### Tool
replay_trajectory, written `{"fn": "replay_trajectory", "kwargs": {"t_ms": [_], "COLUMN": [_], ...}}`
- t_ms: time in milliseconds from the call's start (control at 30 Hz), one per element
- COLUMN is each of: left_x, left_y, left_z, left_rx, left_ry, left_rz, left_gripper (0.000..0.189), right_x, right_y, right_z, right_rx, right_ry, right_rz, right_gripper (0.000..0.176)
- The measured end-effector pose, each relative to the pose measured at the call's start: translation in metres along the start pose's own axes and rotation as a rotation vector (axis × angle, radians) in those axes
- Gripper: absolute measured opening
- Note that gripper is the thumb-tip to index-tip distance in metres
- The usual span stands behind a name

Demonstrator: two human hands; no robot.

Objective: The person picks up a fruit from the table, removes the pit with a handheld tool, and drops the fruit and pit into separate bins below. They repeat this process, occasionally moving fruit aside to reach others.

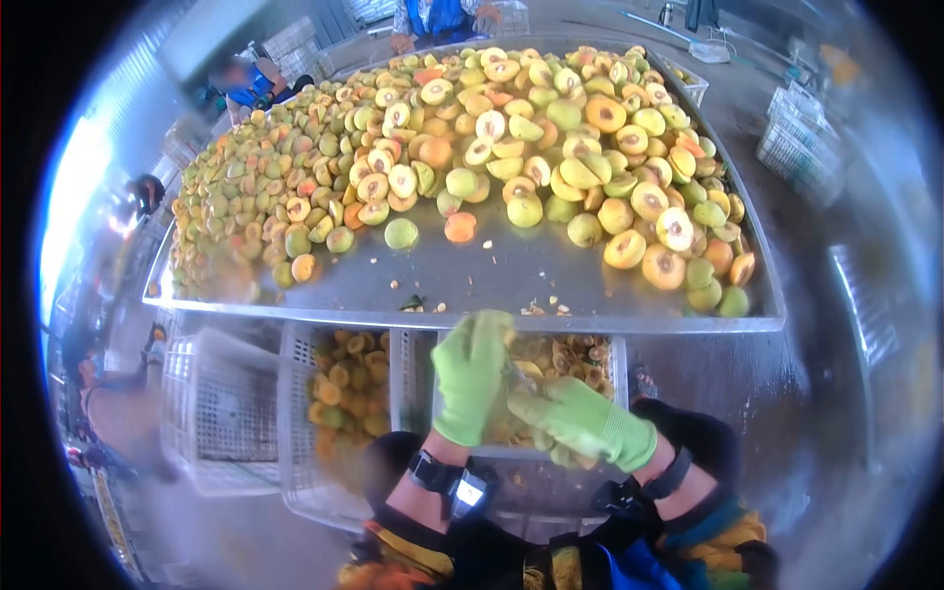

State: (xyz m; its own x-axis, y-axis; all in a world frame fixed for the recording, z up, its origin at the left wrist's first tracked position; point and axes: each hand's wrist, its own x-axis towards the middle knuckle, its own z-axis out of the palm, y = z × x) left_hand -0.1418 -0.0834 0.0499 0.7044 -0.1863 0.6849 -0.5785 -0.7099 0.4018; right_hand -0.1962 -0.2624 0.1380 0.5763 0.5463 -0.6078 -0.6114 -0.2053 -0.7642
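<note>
Both of my hands wear light green gloves and meet above a crate (621, 383) just below the table's near edge. My left hand (470, 379) is raised and closed, with a yellowish piece of peach half (509, 337) showing at its fingertips; most of it is hidden. My right hand (580, 418) is closed beside it, its fingers pointing towards the left one. Something small and greyish shows between the hands, too blurred to name. Under them, the crate contains pit-like brown pieces and fruit scraps (580, 356).
A metal table (442, 265) with a raised rim carries a large heap of halved peaches (472, 128). Left of my hands, a white crate (295, 393) holds more peach halves (349, 379), beside another white crate (221, 413). People work at the far side (433, 18) and left (258, 84).
</note>
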Motion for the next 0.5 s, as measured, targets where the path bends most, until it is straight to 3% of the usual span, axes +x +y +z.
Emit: {"fn": "replay_trajectory", "kwargs": {"t_ms": [33,67,133,200,233,267,367,433,500], "left_x": [0.002,0.009,0.02,0.023,0.021,0.018,0.017,0.01,0.006], "left_y": [-0.001,0.004,0.007,0.012,0.015,0.017,0.012,0.012,0.013], "left_z": [-0.003,-0.012,-0.028,-0.028,-0.028,-0.029,-0.03,-0.029,-0.029], "left_rx": [-0.14,-0.736,-1.175,-1.288,-1.415,-1.412,-1.275,-0.899,-0.946], "left_ry": [0.039,0.112,0.047,0.029,0.01,0.003,-0.003,-0.146,-0.214], "left_rz": [-0.286,-0.821,-0.994,-1.027,-1.07,-1.075,-1.043,-0.807,-0.772], "left_gripper": [0.025,0.031,0.04,0.05,0.06,0.06,0.064,0.07,0.064], "right_x": [-0.001,-0.002,0.017,0.048,0.051,0.059,0.062,0.059,0.047], "right_y": [0.005,0.011,0.034,0.07,0.078,0.084,0.096,0.109,0.101], "right_z": [0.003,0.005,0.0,-0.013,-0.017,-0.023,-0.028,-0.036,-0.033], "right_rx": [-0.055,-0.108,-0.151,-0.848,-0.839,-1.135,-1.131,-1.139,-1.122], "right_ry": [0.085,0.171,0.243,0.686,0.654,0.606,0.636,0.816,0.792], "right_rz": [-0.035,-0.068,-0.124,-0.666,-0.638,-0.262,-0.232,-0.386,-0.347], "right_gripper": [0.05,0.049,0.045,0.04,0.033,0.025,0.027,0.013,0.012]}}
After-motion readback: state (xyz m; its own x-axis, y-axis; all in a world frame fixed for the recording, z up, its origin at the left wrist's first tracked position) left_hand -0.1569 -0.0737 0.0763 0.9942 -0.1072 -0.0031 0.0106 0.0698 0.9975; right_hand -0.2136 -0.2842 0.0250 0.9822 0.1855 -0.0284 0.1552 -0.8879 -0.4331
